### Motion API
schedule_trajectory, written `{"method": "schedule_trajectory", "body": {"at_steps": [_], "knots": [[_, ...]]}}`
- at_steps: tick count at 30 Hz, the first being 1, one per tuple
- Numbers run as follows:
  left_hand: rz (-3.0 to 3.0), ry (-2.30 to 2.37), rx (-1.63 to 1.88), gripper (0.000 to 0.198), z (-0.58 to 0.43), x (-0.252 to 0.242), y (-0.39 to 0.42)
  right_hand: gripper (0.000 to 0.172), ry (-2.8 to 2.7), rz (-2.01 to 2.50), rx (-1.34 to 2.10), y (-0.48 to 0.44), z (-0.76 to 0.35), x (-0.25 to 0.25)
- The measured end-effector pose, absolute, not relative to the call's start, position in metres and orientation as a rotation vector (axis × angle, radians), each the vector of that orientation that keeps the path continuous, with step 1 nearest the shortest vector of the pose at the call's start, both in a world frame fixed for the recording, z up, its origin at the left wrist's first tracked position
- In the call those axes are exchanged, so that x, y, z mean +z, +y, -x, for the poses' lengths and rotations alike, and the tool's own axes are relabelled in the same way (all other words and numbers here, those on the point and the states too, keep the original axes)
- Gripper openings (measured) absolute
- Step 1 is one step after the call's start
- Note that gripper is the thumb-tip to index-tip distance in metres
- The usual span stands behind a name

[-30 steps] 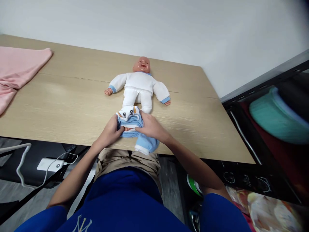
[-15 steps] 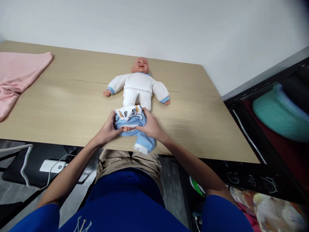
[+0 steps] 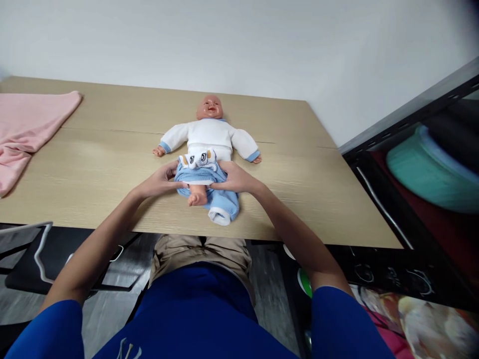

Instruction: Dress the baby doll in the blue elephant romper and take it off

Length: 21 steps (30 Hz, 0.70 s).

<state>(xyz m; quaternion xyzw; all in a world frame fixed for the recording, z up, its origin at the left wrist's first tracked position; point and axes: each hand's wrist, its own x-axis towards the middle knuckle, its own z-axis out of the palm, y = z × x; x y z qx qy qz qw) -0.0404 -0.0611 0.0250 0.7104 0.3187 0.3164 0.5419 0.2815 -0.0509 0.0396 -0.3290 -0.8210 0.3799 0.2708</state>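
On its back on the table lies a baby doll (image 3: pixel 210 133) in a white top with blue cuffs, head toward the wall. Blue-and-white pants (image 3: pixel 202 174) with an animal face sit bunched around its legs. One bare doll foot (image 3: pixel 197 195) sticks out of a white leg cuff; the other pant leg hangs flat with no foot showing. My left hand (image 3: pixel 160 179) grips the cuff's left side, thumb by the doll's ankle. My right hand (image 3: pixel 236 177) grips the right side of the same gathered cloth. Fingertips of both hands are partly hidden by the fabric.
A pink cloth (image 3: pixel 30 129) lies on the left of the wooden table (image 3: pixel 112 169). To the right stands a black shelf rack (image 3: pixel 377 204) holding a green basin (image 3: pixel 430 169). A black chair (image 3: pixel 41 259) is below the table's left front edge.
Both hands have pulled the pants up toward the doll's body. The doll's foot and lower leg now protrude further from the cuff, and the white legs are more covered.
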Motion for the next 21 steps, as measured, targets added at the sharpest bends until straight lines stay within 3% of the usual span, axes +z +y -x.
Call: {"method": "schedule_trajectory", "body": {"at_steps": [3, 8, 15, 21], "knots": [[-1.661, 0.788, 0.725, 0.065, 0.043, 0.03, -0.056, 0.075, -2.193, 0.871, 1.105, -0.053, -0.294, 0.04], [-1.68, 0.854, 0.666, 0.054, 0.056, 0.027, -0.048, 0.06, -1.895, 0.845, 1.446, -0.059, -0.324, 0.026], [-2.22, 1.048, 0.822, 0.065, 0.03, 0.07, -0.035, 0.079, -1.779, 0.853, 1.649, -0.059, -0.334, 0.01], [-2.335, 0.715, 0.303, 0.051, -0.037, 0.119, -0.015, 0.071, -1.804, 0.879, 1.629, -0.064, -0.328, 0.011]]}}
